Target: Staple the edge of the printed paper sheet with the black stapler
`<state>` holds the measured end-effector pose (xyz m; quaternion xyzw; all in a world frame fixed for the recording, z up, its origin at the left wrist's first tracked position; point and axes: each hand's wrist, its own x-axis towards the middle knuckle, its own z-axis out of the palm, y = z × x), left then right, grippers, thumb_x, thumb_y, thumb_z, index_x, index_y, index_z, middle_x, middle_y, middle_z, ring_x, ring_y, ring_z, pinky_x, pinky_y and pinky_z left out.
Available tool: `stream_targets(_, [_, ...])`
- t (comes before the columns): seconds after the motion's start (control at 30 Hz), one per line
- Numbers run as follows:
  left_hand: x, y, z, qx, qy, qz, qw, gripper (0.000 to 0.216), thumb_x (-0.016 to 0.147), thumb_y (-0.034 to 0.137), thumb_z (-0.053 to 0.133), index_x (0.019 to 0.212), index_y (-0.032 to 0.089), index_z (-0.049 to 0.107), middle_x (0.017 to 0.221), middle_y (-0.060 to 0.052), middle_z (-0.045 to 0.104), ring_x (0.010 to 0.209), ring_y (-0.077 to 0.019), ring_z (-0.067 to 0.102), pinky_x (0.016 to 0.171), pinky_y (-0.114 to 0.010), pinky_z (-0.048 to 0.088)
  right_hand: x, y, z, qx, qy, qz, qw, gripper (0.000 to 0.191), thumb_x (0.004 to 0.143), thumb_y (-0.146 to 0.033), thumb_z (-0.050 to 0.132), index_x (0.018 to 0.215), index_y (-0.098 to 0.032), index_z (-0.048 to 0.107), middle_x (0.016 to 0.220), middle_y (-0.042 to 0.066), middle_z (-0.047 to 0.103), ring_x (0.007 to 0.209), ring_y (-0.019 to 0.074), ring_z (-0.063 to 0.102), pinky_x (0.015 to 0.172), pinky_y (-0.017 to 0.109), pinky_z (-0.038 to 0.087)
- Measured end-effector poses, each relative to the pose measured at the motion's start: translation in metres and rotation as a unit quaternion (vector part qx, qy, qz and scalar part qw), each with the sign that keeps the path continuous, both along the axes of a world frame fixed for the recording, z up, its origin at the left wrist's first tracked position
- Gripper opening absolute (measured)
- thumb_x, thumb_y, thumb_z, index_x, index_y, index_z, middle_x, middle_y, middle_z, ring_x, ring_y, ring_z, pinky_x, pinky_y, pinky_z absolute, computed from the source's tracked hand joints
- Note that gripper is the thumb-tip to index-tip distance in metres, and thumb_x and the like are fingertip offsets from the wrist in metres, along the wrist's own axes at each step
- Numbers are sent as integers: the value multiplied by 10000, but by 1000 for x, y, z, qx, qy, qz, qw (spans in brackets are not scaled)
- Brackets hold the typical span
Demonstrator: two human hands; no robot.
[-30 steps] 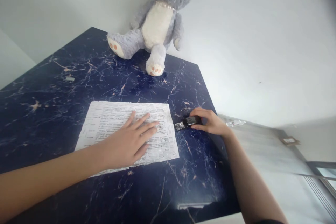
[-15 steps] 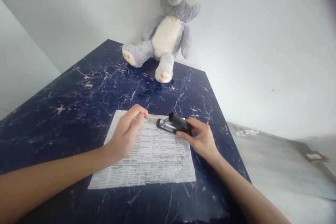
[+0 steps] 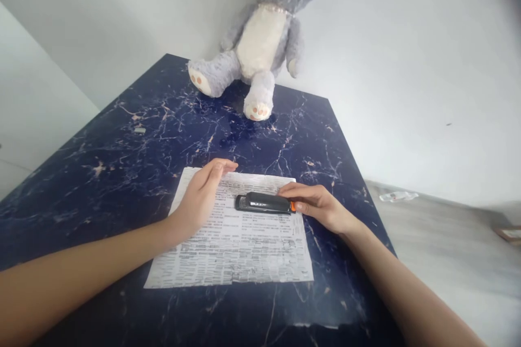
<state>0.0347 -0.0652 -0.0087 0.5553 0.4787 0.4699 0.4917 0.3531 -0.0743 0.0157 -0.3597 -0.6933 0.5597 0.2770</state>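
A black stapler (image 3: 264,203) with an orange rear end lies on the sheet of printed paper (image 3: 260,255), its body level and its top arm down. My right hand (image 3: 315,203) has its thumb and fingers around the stapler's rear end. On the paper's upper left, my left hand (image 3: 200,200) rests on its edge, fingers stretched out and holding nothing. It stays apart from the stapler's front. The paper is covered in dense small print, and its left edge is partly under my left hand and wrist.
A large grey-and-white plush toy (image 3: 260,38) sits at the far end of the dark blue marbled table (image 3: 122,173), against the wall. A small pale piece (image 3: 139,130) lies on the left side. Beyond the table's right edge, a clear plastic item (image 3: 399,196) lies on the floor.
The stapler was tilted with its top arm raised; now it is folded down and lies flat on the paper. My right hand has turned lower with it. The view has shifted slightly.
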Motion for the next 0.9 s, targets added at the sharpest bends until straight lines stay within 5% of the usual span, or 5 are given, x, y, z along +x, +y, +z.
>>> stream_targets(0.27, [1,1,-2,2,-9,2,1000,497,1124,599,416,1180,225,739,1270,-72,758,1251,-253,684,1183,-474,482,-1,3,-12,-79,23,-76,994,247,886,-368,880,1099,-251,832,1072,65,810,926,211,774,850,379,663])
stream_targets(0.53, [1,-1,-2,13,-13,-7,1000,478,1132,579,413,1156,235,744,1241,-68,758,1243,-241,680,1191,-454,470,-36,-19,-13,223,-133,-43,965,568,940,-365,821,1478,-290,656,1411,94,743,1280,293,734,1100,473,619])
stream_targets(0.7, [1,6,7,0,-229,-19,973,281,1084,448,586,1207,249,741,1395,-71,693,1373,-258,604,1247,-442,426,-39,-35,-7,511,-191,-132,827,696,951,-31,668,1597,-257,546,1437,96,735,1303,295,733,1056,453,657])
stream_targets(0.8, [3,9,14,-182,-369,-153,898,371,1074,528,574,1216,214,712,1368,-121,705,1293,-293,669,1169,-481,503,-40,-44,12,650,-268,-126,700,697,932,-1,702,1587,-195,560,1501,117,678,1406,329,658,1036,462,659])
stream_targets(0.9, [5,5,17,-303,-372,-256,839,403,1073,550,581,1185,185,709,1303,-153,731,1246,-293,700,1134,-476,534,-46,-49,26,692,-349,-92,625,484,968,-28,693,1438,-141,685,1483,125,682,1357,324,695,949,421,682])
